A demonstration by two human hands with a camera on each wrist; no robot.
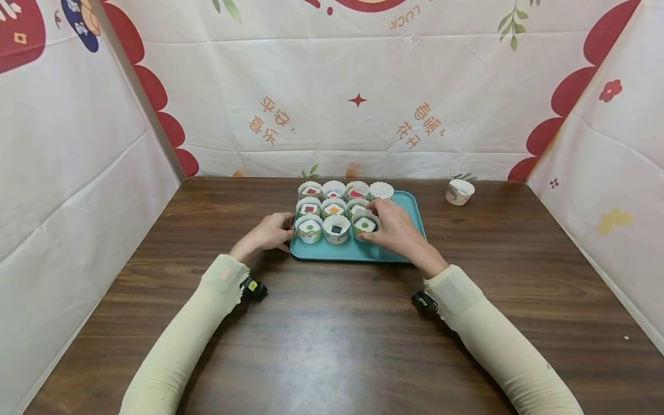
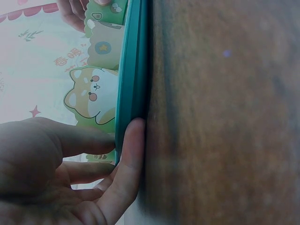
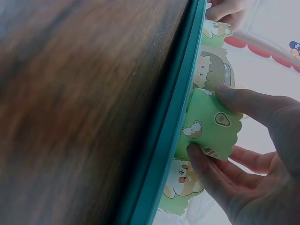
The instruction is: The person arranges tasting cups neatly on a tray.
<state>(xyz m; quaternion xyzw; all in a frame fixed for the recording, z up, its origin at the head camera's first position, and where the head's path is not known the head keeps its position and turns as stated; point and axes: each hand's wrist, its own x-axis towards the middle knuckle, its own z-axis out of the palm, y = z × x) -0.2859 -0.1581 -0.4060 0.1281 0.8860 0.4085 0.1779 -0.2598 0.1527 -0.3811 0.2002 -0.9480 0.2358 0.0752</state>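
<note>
My right hand pinches a green paper baking cup between thumb and fingers, at the right end of the tray's front row. A white filling with a green dot shows inside. In the right wrist view this cup has an avocado print and tilts slightly. My left hand grips the left rim of the teal tray; the left wrist view shows fingers on both sides of that rim. Beside the held cup stands a cup with a dark square, then a cup with a dog print.
Behind the front row, more paper cups stand in rows, several with white fillings and coloured shapes. One separate cup stands at the back right of the brown table. Printed cloth walls rise at the back and sides.
</note>
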